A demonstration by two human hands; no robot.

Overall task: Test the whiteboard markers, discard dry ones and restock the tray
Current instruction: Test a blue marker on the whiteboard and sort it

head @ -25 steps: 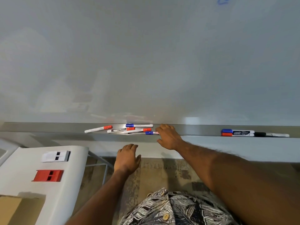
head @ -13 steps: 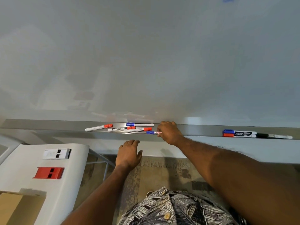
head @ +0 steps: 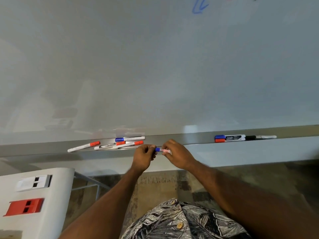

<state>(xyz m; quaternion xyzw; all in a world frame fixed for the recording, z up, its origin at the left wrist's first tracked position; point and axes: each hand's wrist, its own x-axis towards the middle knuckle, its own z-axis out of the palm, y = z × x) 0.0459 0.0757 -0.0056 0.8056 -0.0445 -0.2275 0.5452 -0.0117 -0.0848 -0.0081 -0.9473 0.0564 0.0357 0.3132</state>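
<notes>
- Hands met just in front of the tray (head: 43, 150). Both bare forearms reached up from the bottom of the view and converged.
- Left hand (head: 142, 157): back toward the camera, fingers (head: 148, 148) curled tight round the blue cap (head: 157, 149) end of the held marker (head: 164, 150).
- Right hand (head: 177, 156): wrist angled in from the right, fingers (head: 168, 144) pinched on the white barrel, hiding most of it.
- Held marker lay roughly level between the two hands, cap to the left, clear of the tray. Could not tell whether the cap was fully seated or partly off.
- Tray, left cluster: one blue-capped marker (head: 129, 139) at the back against the whiteboard (head: 155, 66), two red-capped markers (head: 120, 143) overlapping in front of it, and a lone red-capped marker (head: 83, 146) just left of them.
- Tray, right cluster, well apart from the hands: blue marker (head: 229, 136) and red marker (head: 229, 139) lay side by side, touching. A black marker (head: 260, 137) lay end-on just to their right.
- Whiteboard carried a blue scribble (head: 200, 6) at the top edge.
- Counter (head: 60, 187) at lower left carried a white block (head: 33, 183) and a red block (head: 25, 207), near each other, not touching.
</notes>
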